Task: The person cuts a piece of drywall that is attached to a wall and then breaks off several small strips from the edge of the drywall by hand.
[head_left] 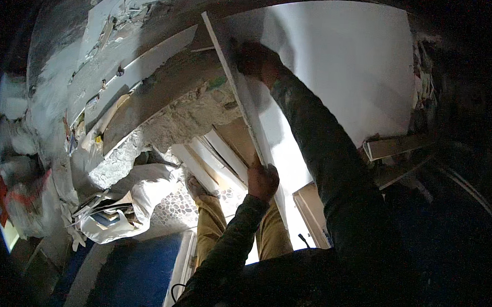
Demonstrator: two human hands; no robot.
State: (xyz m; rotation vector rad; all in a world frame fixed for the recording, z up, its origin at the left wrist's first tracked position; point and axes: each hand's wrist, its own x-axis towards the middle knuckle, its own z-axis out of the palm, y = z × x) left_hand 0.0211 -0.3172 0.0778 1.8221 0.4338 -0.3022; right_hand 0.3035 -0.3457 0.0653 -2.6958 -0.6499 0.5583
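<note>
A long, thin, pale board (232, 82) stands edge-on in front of me, slanting from the upper left down toward my legs. My left hand (263, 181) is closed round its lower part, with the thumb side against the board's edge. Farther up, my right hand (259, 63) grips the board from its right side, my arm stretched out. Deep shadow covers most of the right hand's fingers. Left of the board, several narrow strips (204, 162) lean side by side. A white bag (156, 191) filled with scraps stands lower left of them.
Broken plaster and rough rubble (182, 115) run along the left. A large white panel (343, 64) fills the upper right. Another board (394, 146) juts out at the right. Pebble-patterned flooring (175, 208) shows by my feet. A blue surface (136, 269) lies at lower left.
</note>
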